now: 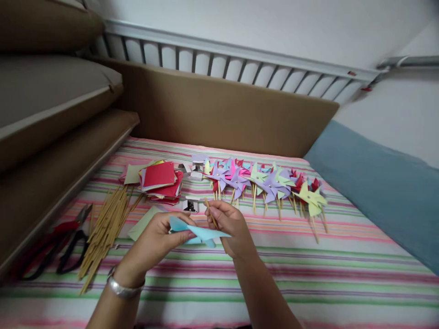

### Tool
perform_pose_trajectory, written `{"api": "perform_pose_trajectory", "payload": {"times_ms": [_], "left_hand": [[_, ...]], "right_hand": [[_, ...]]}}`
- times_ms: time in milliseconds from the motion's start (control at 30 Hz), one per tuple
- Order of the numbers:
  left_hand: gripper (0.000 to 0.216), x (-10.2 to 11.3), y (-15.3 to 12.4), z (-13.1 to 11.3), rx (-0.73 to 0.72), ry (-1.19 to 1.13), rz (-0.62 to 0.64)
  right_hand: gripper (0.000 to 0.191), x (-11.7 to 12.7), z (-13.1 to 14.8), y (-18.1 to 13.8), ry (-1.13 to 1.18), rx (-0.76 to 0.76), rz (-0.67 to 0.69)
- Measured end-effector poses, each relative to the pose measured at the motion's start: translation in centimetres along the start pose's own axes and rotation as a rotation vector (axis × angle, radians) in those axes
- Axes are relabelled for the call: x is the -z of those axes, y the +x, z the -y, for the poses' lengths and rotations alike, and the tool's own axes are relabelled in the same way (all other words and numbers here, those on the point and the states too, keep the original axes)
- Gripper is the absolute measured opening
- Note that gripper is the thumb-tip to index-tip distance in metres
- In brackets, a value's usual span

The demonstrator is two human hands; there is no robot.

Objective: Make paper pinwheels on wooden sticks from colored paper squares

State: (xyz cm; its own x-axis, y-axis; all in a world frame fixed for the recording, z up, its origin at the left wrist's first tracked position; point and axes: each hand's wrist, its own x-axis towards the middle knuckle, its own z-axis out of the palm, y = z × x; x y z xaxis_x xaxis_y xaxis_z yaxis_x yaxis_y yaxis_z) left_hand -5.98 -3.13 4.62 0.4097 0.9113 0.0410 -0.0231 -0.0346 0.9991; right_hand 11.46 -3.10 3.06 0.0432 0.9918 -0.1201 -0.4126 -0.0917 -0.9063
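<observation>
The left hand (164,233) is closed in a pinch, thumb on top and fingers beneath, on one light blue paper pinwheel (202,233), which it holds up in front of the body, above the striped cloth (308,278). The right hand (228,224) is curled nearly closed, with thumb and fingertips around one thin wooden stick (211,214) that slants upward. One point of the blue paper overlaps the right hand in this view; whether they touch cannot be told. One silver bracelet (124,287) circles the left wrist.

On the cloth beyond the right hand lies a long row of pinwheels on sticks (272,183), in purple, pale green, pink, red and yellow. They overlap too much for a sure count; three purple ones show plainly toward the front, and one yellow pinwheel (311,199) lies at the right end. One open white box (190,205) with small dark pieces inside sits just beyond the hands, and more white boxes stand behind it, their number unclear.

To the left are one pile of coloured paper (161,178), red uppermost, one separate pale green sheet (146,222) partly behind the left hand, and one heap of loose sticks (106,228), too many to count. Beside the heap lie scissors (73,240) with red and black handles; whether one pair or two is unclear.
</observation>
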Motion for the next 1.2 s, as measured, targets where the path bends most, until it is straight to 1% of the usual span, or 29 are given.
{"api": "perform_pose_trajectory", "payload": {"times_ms": [133, 233, 333, 433, 633, 867, 1033, 1200], "left_hand": [[0.008, -1.1, 1.1, 0.7, -0.041, 0.046, 0.019], [0.008, -1.7, 1.6, 1.0, -0.125, 0.030, 0.040], [0.007, -1.9, 1.9, 1.2, -0.221, 0.043, 0.041], [0.005, -2.0, 1.8, 1.2, -0.272, 0.078, 0.022], [0.002, -1.7, 1.3, 0.9, -0.336, 0.121, -0.044], [0.007, -1.4, 1.2, 0.8, -0.422, 0.237, -0.142], [0.011, -1.3, 1.3, 1.0, -0.486, 0.276, -0.204], [0.009, -1.3, 1.3, 0.9, -0.536, 0.325, -0.250]], "right_hand": [[0.017, 0.8, 0.6, 0.5, -0.032, 0.043, 0.009], [0.016, 1.2, 1.0, 0.5, -0.048, 0.046, 0.013], [0.014, 1.4, 1.1, 0.4, -0.069, 0.052, 0.002], [0.013, 1.5, 1.0, 0.2, -0.104, 0.058, 0.000], [0.013, 1.1, 1.0, -0.2, -0.096, 0.043, 0.060], [0.010, 0.6, 0.4, -0.3, -0.064, 0.011, 0.173], [0.007, 0.3, 0.6, -0.4, -0.137, 0.034, 0.167], [0.006, 0.2, 0.8, -0.6, -0.184, 0.055, 0.170]]}}
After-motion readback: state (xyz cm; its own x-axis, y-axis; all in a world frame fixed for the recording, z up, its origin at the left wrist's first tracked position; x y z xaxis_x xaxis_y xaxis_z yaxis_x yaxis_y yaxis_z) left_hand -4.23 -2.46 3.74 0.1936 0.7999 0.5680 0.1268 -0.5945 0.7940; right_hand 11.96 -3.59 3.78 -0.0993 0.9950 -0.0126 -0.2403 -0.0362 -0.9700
